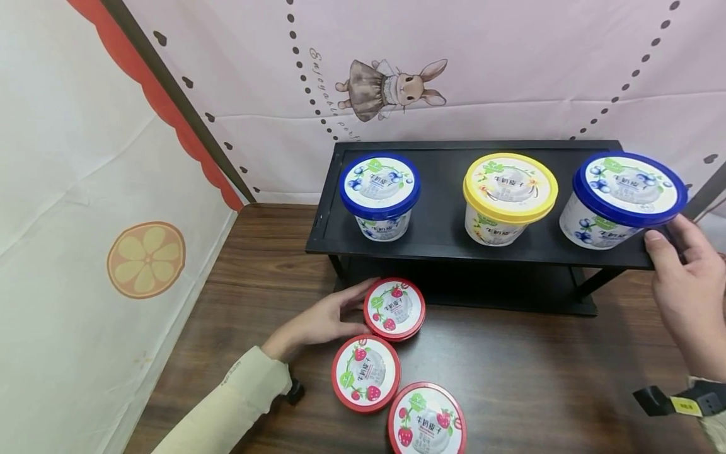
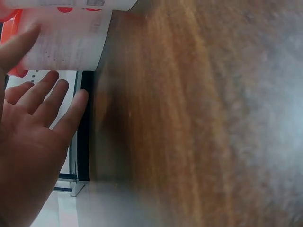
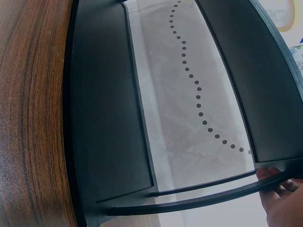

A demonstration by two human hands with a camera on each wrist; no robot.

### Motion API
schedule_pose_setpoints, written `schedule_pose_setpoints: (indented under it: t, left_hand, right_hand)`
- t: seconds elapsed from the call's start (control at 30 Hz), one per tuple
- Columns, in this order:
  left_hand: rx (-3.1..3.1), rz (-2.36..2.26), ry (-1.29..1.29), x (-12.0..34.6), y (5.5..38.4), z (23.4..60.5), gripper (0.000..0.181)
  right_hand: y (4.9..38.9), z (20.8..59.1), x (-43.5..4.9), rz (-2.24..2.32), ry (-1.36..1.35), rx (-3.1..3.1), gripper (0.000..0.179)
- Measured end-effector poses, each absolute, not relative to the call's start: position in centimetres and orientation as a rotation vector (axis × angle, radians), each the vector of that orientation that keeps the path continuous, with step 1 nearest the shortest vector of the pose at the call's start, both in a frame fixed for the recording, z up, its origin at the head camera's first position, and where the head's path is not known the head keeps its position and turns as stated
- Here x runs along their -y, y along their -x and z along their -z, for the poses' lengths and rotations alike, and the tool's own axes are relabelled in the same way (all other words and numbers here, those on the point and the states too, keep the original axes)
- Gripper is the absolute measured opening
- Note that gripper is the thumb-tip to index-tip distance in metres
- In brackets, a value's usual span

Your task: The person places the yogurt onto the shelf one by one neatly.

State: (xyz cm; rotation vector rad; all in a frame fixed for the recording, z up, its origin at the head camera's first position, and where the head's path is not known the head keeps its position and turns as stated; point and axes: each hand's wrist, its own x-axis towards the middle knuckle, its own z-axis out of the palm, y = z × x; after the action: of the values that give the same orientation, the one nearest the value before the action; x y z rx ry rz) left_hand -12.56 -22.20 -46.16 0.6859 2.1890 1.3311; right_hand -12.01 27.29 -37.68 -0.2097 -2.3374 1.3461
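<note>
A pale pink cloth printed with a rabbit [image 1: 391,88] hangs behind a brown wooden table [image 1: 539,366], where a two-tier black shelf [image 1: 433,214] stands. On the shelf's top board are three white tubs: a blue-lidded tub [image 1: 379,189] toward its left end, a yellow-lidded tub [image 1: 510,195] right of its middle, and a second blue-lidded tub [image 1: 626,195] near its right end. The person's right hand [image 1: 689,277] grips that right end of the shelf, thumb on top. Just in front of the shelf's left half sits a red-lidded tub [image 1: 394,308]; the left hand [image 1: 326,318] is spread wide at its side, but whether the fingers touch it, I cannot tell. Two more red-lidded tubs [image 1: 366,373] stand farther out from the shelf, lids facing up.
</note>
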Motion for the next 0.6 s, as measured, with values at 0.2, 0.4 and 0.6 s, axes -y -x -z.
schedule_pose_setpoints:
  t: [0.2, 0.4, 0.6]
  left_hand:
    - [-2.249, -1.278, -0.675, 21.1, 12.4, 46.3, 0.099]
    - [-2.343, -1.256, -0.647, 20.1, 12.4, 46.3, 0.097]
    - [-2.354, -1.277, -0.648, 19.8, 12.5, 46.4, 0.087]
  right_hand:
    - [12.0, 37.6, -27.3, -1.335, 0.176, 2.339, 0.045]
    - [12.0, 37.6, -27.3, -1.331, 0.179, 2.339, 0.046]
    - [12.0, 37.6, -27.2, -1.337, 0.191, 2.333, 0.046]
